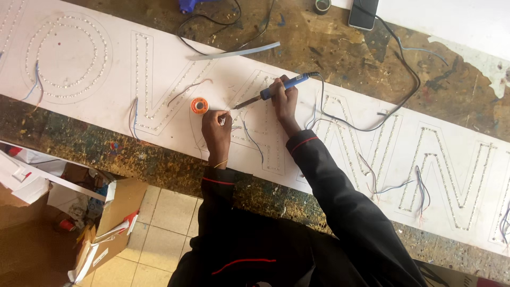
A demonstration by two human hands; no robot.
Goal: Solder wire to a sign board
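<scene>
Head view shows a long white sign panel (372, 159) lying on a stained wooden workbench (329, 42), with letter outlines made of small LED dots. Right hand (284, 98) is closed around the blue handle of a soldering iron (276, 89), and its metal tip points left and down to a spot just beside the left hand (216, 127). Left hand's fingers are pinched narrow on something thin at that spot, probably solder wire or a lead; I cannot tell which. An orange solder spool (200, 105) lies on the panel near the left hand. To do this well, I think the tip should rest steady on the joint while the left fingers stay clear of the hot metal.
</scene>
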